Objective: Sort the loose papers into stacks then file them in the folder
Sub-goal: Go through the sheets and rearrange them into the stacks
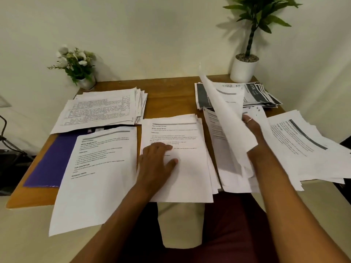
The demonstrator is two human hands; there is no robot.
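The right hand point(250, 126) holds a lifted sheet point(226, 114), its long axis toward 11 o'clock. The centre stack point(186, 177), pressed by the flat left hand point(157, 158), lies at its 9 o'clock.

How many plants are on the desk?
2. A small flowering plant stands at the far left corner, and a tall plant in a white pot stands at the far right corner. Nothing suggests another is hidden.
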